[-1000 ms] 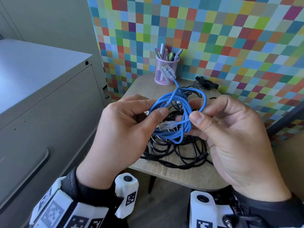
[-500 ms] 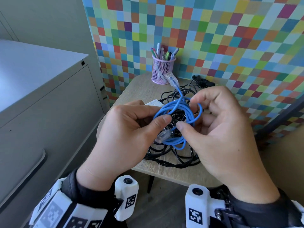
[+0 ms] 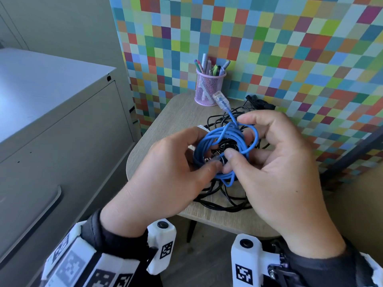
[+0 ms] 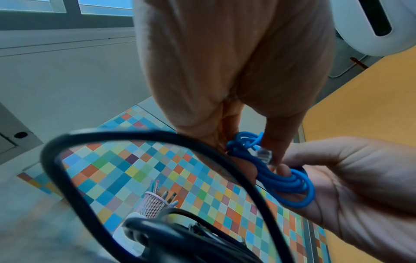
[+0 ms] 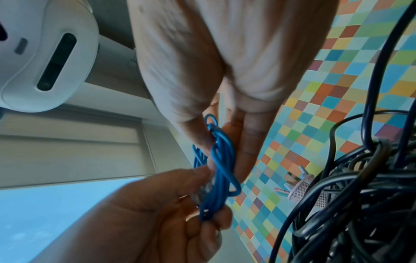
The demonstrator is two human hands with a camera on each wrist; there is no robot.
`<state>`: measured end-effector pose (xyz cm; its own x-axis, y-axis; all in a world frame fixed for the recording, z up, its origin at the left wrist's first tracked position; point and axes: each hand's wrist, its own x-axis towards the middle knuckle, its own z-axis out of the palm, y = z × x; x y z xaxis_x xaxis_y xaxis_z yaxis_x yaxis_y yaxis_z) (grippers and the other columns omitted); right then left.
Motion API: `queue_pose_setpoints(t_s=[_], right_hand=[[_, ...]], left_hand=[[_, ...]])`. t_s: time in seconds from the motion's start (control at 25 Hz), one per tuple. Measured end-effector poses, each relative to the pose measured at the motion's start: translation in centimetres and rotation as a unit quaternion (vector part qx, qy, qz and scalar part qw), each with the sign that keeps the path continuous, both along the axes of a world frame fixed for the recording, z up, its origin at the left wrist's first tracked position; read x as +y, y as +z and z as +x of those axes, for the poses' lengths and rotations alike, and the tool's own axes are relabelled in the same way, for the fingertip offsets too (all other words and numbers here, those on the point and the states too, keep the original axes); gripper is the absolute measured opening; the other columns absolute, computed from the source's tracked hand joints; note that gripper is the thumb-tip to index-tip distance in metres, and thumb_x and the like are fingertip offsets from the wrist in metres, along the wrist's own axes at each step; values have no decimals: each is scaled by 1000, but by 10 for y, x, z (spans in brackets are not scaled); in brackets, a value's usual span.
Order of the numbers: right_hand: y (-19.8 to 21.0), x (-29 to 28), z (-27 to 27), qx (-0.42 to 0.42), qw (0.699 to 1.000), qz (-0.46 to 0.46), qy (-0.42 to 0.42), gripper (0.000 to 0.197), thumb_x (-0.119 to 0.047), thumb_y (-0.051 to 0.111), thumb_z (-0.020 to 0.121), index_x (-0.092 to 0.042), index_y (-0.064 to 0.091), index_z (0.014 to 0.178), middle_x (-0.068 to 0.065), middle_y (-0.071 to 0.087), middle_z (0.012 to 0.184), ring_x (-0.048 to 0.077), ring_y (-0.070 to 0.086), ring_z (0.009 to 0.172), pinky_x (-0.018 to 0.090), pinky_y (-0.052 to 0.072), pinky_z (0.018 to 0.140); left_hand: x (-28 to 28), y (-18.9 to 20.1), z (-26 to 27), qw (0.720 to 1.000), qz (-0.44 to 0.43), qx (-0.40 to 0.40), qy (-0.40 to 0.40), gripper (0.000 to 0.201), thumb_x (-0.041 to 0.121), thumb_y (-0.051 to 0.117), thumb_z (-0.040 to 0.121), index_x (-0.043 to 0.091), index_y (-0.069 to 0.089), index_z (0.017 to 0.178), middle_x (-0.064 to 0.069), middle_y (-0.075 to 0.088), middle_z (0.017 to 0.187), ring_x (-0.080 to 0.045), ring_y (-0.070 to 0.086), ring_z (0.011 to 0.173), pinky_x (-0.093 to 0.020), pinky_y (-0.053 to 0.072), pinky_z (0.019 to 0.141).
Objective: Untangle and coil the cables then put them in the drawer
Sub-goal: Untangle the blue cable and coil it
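- The coiled blue Ethernet cable point(image 3: 224, 151) is held above the table point(image 3: 163, 121).
- My left hand point(image 3: 165, 172) and right hand point(image 3: 279, 168) both pinch it, fingers curled.
- Below lies a tangle of black cables point(image 3: 223, 195); a pink pen cup point(image 3: 209, 88) stands behind.

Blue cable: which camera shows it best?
The head view: the whole blue cable coil shows between both hands, one plug sticking up. Left wrist shows part of the coil and the other plug; right wrist, only a bunched side.

The right hand point(image 3: 277, 175) has closed in on the blue cable point(image 3: 224, 150), its thumb now meeting the left hand point(image 3: 165, 172).
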<state>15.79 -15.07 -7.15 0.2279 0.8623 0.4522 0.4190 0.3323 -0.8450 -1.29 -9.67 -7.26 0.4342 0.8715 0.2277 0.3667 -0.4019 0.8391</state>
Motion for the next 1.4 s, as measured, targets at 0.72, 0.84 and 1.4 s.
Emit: queue_pose_setpoints(t_s=[0.72, 0.84, 1.4], right_hand=[[2, -1, 5, 47, 995, -33, 87, 44, 3, 70, 92, -32, 66, 117, -10, 69, 97, 21, 78, 73, 29, 61, 66], [0, -1, 10, 59, 992, -64, 89, 47, 6, 72, 90, -35, 71, 115, -11, 69, 90, 23, 79, 74, 38, 64, 70], [12, -4, 3, 58, 983, -130, 114, 54, -31, 70, 86, -47, 61, 137, 1, 76, 110, 16, 64, 71, 35, 56, 56]], left_hand=[[8, -12, 3, 995, 10, -96, 21, 18, 17, 81, 87, 31, 77, 96, -5, 72, 81, -32, 69, 65, -50, 56, 63], [8, -7, -2, 993, -20, -109, -28, 3, 22, 77, 84, 25, 76, 85, -7, 74, 77, -35, 68, 68, -52, 57, 64], [20, -10, -13, 991, -24, -128, 15, 13, 31, 73, 94, 25, 82, 86, -9, 67, 66, -30, 57, 60, -41, 50, 55]])
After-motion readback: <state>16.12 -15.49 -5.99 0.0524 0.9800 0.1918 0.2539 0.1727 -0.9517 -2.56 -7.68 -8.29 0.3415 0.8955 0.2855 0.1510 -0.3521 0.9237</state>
